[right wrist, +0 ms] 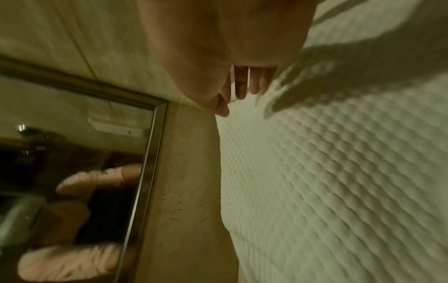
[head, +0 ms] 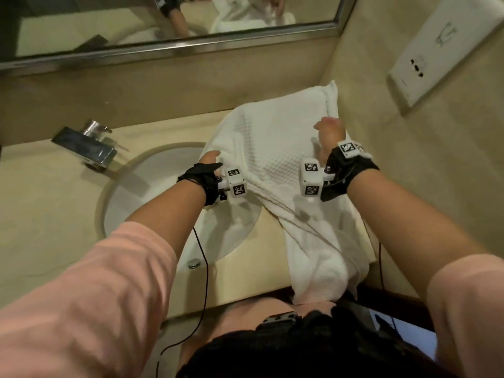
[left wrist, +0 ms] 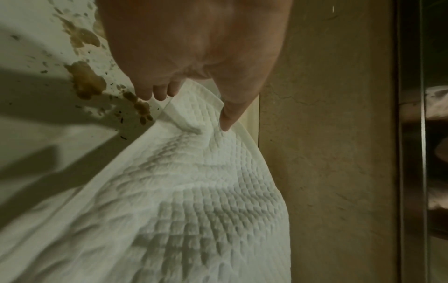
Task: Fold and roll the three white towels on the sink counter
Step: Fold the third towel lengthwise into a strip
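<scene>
A white waffle-weave towel [head: 272,137] lies spread on the beige counter [head: 54,214] right of the sink, its near end hanging over the front edge. Plainer white cloth [head: 331,96] shows under it at the back right corner; how many towels lie there I cannot tell. My left hand [head: 210,158] holds the towel's left hem over the basin. In the left wrist view that hand [left wrist: 191,109] has its thumb [left wrist: 225,122] on top of the towel [left wrist: 194,191] and its fingers at the hem. My right hand [head: 327,126] hovers above the towel's right side. Its fingers [right wrist: 242,90] are extended, casting a shadow on the towel [right wrist: 339,172].
A chrome faucet [head: 84,145] stands left of the white basin [head: 152,186], which has a drain plug [head: 194,263] and brown stains [left wrist: 87,82]. A mirror [head: 163,20] runs along the back wall. The right wall close to the towel carries a socket plate [head: 436,50].
</scene>
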